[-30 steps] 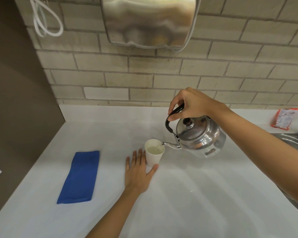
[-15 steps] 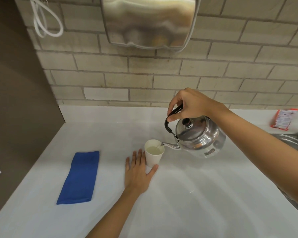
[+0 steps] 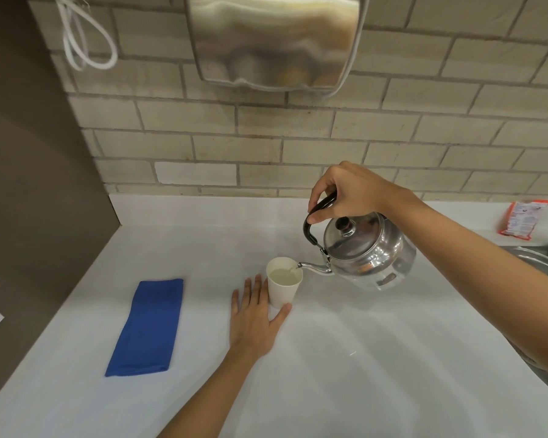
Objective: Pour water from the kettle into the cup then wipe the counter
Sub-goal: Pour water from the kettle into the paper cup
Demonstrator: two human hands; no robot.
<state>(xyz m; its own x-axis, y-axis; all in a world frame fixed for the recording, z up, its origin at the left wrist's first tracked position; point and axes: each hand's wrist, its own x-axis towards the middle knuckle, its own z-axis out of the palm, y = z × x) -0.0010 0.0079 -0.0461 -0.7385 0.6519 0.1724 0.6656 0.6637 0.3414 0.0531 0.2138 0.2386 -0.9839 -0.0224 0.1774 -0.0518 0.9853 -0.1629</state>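
Kettle [image 3: 366, 252]: steel, tipped spout-down, hanging off the counter [image 3: 345, 358] under the right hand [image 3: 350, 191]; its spout sits just over the cup's far rim.
Right hand: clenched round the black handle [image 3: 314, 221] at the top, thumb pressed on the front of it, arm reaching in from the right.
Cup [image 3: 283, 287]: white paper, upright on the counter, tucked in the crook between the left hand's thumb and forefinger.
Left hand [image 3: 255, 317]: lying flat, palm down, fingers spread and slack; it touches the cup's side but does not wrap it, so it fences the cup rather than holds it.
Water: a thin stream runs from the spout into the cup; the level looks to me well up the wall.
Overflow risk: with the level that high, a moment too long at this tilt would likely send water over the rim and onto the left hand.
Tip risk: the cup is light and only leaned on; a nudge from the spout toward the left hand could shove or topple it.
Heat risk: whether the water is hot I cannot tell; if it is, the bare left hand sits right where a spill would land.
Dribble risk: righting the kettle slowly may let water run down the spout onto the counter.
Cloth [image 3: 147, 327]: blue, folded, flat on the counter well to the left of the left hand, untouched, so the wipe is yet to come.
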